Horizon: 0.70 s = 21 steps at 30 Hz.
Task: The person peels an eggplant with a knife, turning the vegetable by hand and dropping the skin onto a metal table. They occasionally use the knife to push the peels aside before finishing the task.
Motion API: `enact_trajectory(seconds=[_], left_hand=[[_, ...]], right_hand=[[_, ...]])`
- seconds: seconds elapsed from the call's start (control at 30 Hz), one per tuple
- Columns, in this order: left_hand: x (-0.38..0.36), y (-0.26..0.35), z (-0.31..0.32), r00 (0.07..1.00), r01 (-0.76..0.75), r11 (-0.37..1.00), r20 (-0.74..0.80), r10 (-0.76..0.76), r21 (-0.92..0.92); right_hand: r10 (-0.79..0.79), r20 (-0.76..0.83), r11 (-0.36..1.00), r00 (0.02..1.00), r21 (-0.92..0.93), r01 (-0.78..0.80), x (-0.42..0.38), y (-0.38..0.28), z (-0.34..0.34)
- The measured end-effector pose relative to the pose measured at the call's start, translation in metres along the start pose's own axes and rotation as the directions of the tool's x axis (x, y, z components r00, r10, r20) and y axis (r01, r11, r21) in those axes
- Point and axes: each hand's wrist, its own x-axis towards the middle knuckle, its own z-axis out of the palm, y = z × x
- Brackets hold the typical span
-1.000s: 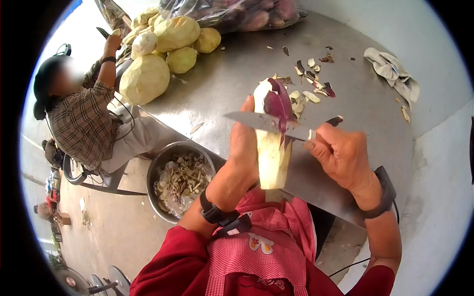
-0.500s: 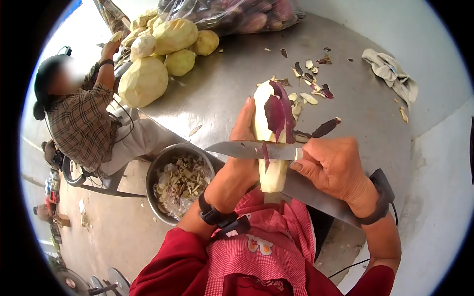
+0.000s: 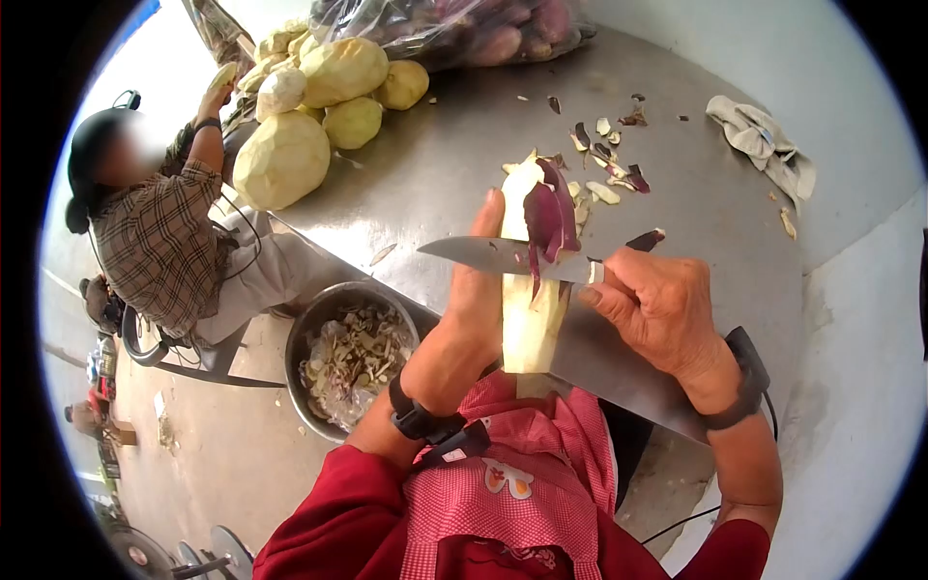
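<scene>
A large, partly peeled sweet potato (image 3: 530,333) stands tilted above the table edge, pale flesh below and purple skin still on its upper right. My left hand (image 3: 476,280) grips it along its left side; some of the fingers are hidden behind it. In my right hand (image 3: 662,300) is a knife (image 3: 483,254), closed round the handle, the blade lying flat across the sweet potato and pointing left. A strip of purple peel (image 3: 551,217) hangs over the blade, partly lifted from the flesh.
Peeled tubers (image 3: 282,159) are piled at the back left beside a plastic bag (image 3: 454,29) of purple ones. Peel scraps (image 3: 604,193) and a cloth (image 3: 764,145) lie on the metal table (image 3: 425,184). A metal bowl (image 3: 293,387) holds peelings. Another person (image 3: 155,232) sits at left.
The knife has slid up along the sweet potato, away from my body, and the purple peel bunches above the blade. More pale flesh shows below. My left hand keeps its grip.
</scene>
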Motion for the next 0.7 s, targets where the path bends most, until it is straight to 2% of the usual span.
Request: enact_trajectory(seconds=[0.03,0.07,0.13,0.17,0.3,0.33,0.37,0.4,0.47,0.63,0.7], left_hand=[[0.001,0.000,-0.006,0.995,0.033,0.995,0.097,-0.023,-0.093],[0.001,-0.002,-0.009,0.998,0.016,0.999,0.069,-0.013,-0.050],[-0.001,-0.002,0.004,1.000,-0.024,1.000,-0.014,0.024,0.014],[-0.002,-0.001,0.009,1.000,-0.025,1.000,-0.013,0.025,0.012],[-0.001,-0.001,0.012,0.997,-0.025,0.999,-0.078,0.022,-0.040],[0.000,-0.001,0.013,0.995,-0.074,0.997,-0.062,0.073,-0.020],[0.001,-0.001,0.012,0.991,-0.124,0.992,-0.047,0.124,0.002],[0.003,0.001,0.005,0.995,-0.083,0.997,0.061,0.082,0.003],[0.003,-0.001,0.001,0.996,-0.074,0.997,0.053,0.074,-0.002],[0.004,-0.001,0.000,0.998,-0.070,0.996,-0.002,0.070,0.055],[0.003,0.000,-0.002,0.996,0.009,0.994,0.093,0.001,-0.109]], right_hand=[[-0.017,-0.023,0.999,1.000,-0.035,0.017,0.000,0.004,0.001],[-0.018,-0.024,0.999,1.000,-0.036,0.017,-0.001,0.011,0.000],[0.203,-0.055,0.978,0.978,-0.037,-0.205,-0.001,0.023,-0.003],[0.202,-0.054,0.978,0.978,-0.038,-0.204,-0.001,0.023,-0.004],[0.166,-0.011,0.972,0.986,0.170,-0.162,-0.002,0.007,-0.003],[0.132,0.022,0.962,0.991,0.240,-0.133,-0.002,0.001,-0.002],[0.131,0.022,0.961,0.991,0.244,-0.132,-0.003,-0.001,0.001],[0.075,0.052,0.968,0.996,0.235,-0.085,-0.004,-0.004,0.003],[0.014,0.072,0.980,0.997,0.198,-0.028,-0.004,-0.006,0.003],[0.046,0.040,0.988,0.998,0.143,-0.051,-0.002,-0.004,0.003],[0.051,0.032,0.992,0.998,0.111,-0.054,-0.002,-0.002,0.002]])
